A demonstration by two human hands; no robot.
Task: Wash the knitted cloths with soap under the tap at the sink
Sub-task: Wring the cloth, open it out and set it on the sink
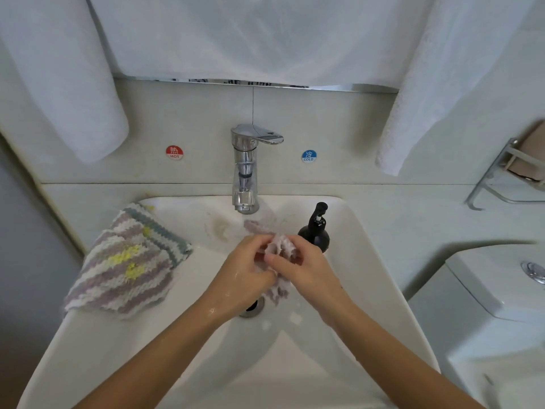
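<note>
Both hands, left hand and right hand, clutch a bunched knitted cloth over the sink. Apparently sudsy. Striped cloths lie left.

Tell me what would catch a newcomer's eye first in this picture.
Both hands, left hand and right hand, grip a bunched pale knitted cloth over the sink, below the tap. A striped knitted cloth lies on the sink's left rim, and a black soap dispenser stands just behind the hands.

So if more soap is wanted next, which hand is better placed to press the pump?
Probably the right hand: the black pump bottle stands just beyond it, though both hands grip the cloth.
</note>
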